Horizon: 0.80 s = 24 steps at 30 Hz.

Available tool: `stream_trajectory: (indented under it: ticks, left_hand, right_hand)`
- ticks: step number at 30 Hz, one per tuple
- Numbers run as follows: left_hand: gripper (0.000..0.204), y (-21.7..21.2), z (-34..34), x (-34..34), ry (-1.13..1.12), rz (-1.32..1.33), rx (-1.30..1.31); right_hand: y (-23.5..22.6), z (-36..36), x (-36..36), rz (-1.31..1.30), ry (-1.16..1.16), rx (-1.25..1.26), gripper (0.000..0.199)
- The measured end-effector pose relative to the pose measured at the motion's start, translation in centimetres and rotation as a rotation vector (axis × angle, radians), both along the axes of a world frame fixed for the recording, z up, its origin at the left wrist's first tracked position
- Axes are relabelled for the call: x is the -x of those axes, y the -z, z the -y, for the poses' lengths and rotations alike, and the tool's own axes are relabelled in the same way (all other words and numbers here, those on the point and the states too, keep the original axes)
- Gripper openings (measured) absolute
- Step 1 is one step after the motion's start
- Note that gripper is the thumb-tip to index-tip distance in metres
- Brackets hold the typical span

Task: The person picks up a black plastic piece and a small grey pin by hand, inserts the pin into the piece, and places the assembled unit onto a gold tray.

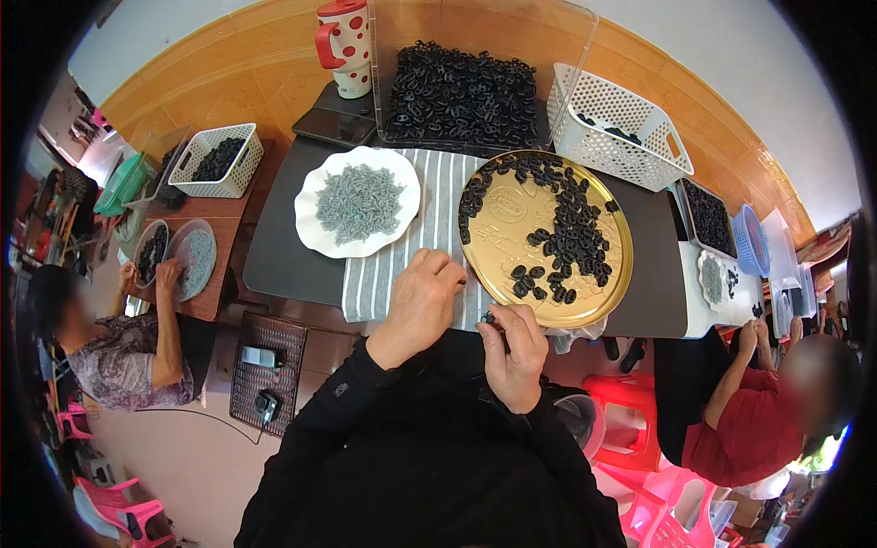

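Head view: right hand (513, 352) pinches a small black ring (489, 320) at the gold tray's (610, 290) 7 o'clock edge; left hand (422, 301) fingers curled shut on the striped cloth (437, 196).

Striped cloth (429, 196) lies open between white plate (358, 202) and gold tray (548, 239).

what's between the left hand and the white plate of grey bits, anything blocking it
Nothing visible. The left hand rests on the striped cloth, and only bare cloth lies between it and the white plate of grey pieces. The gold tray sits off to the right, and the right hand pinches a small black piece.
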<state>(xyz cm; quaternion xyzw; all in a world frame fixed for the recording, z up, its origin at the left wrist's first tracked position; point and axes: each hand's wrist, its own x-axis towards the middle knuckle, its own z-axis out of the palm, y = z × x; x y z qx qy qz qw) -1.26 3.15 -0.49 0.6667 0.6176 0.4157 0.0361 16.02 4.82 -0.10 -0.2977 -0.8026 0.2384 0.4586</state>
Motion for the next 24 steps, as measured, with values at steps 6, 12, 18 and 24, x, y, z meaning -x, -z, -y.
stream_trajectory:
  ticks: [6, 12, 18, 24]
  left_hand:
    - [0.016, -0.2, 0.8, 0.5, 0.153, 0.836, 0.104]
    - [0.015, -1.1, 2.0, 1.4, 0.278, 1.521, 0.309]
    - [0.013, -0.8, 2.2, 0.8, 0.337, 1.538, 0.337]
    - [0.013, -0.8, 2.4, 0.4, 0.328, 1.537, 0.316]
  right_hand:
    - [0.0, -0.1, 0.4, -0.042, 0.028, -0.022, 0.028]
    - [-1.0, -0.4, 1.7, 0.000, 0.004, -0.192, 0.031]
    - [-1.2, -0.5, 1.4, -0.020, 0.012, -0.195, 0.031]
    - [-1.1, -0.4, 1.6, -0.019, 0.015, -0.208, 0.029]
